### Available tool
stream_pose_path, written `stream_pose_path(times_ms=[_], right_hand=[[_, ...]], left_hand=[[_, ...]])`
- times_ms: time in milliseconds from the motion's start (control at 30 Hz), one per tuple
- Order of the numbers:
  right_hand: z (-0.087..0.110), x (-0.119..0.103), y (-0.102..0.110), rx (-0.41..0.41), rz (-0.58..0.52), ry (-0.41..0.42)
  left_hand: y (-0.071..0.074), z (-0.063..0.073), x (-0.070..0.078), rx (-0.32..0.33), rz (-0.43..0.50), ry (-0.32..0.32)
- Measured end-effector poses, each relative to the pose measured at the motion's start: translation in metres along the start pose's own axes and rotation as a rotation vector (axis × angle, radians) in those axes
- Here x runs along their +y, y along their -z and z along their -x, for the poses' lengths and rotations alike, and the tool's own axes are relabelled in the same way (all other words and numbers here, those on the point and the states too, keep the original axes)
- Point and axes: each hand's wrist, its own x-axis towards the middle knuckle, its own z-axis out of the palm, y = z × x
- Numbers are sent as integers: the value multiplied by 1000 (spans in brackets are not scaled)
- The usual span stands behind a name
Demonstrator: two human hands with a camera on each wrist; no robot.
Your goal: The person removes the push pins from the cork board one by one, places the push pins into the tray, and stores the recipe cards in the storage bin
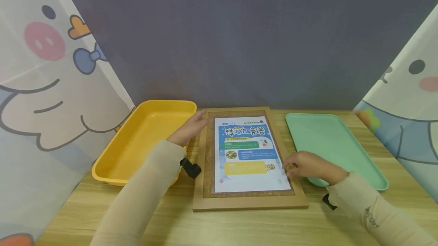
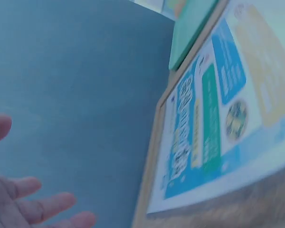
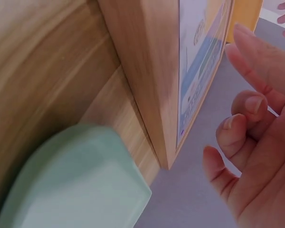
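A poster (image 1: pixel 251 154) lies on a framed board (image 1: pixel 249 203) on a table (image 1: pixel 222 229), between a yellow bin (image 1: pixel 140 143) and a green tray (image 1: pixel 338 143). A person's left hand (image 1: pixel 189 127), fingers loosely spread, hovers by the board's upper left; the right hand (image 1: pixel 312 165), loosely curled, hangs near the poster's right edge. Neither grasps anything. The step appears to be positioning the hands; taking hold would call for closing them on an edge.

Yellow on the tub (image 1: pixel 145 135), mint on the tray (image 1: pixel 337 137), tan frame (image 1: pixel 251 203), white sheet (image 1: pixel 251 156) splashed blue, green and yellow, surface (image 1: pixel 246 227) wood-grained!
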Motion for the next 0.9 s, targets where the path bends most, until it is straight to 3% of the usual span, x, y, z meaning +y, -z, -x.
stream_pose_path(times_ms=[167, 467, 900], right_hand=[[-3, -1, -2, 1, 3, 24], [-6, -3, -2, -3, 4, 15], [-9, -1, -14, -13, -38, 8]], left_hand=[[-15, -13, -10, 49, 180, 115], [-32, -27, -24, 88, 301, 159], [-44, -39, -37, 125, 342, 284]])
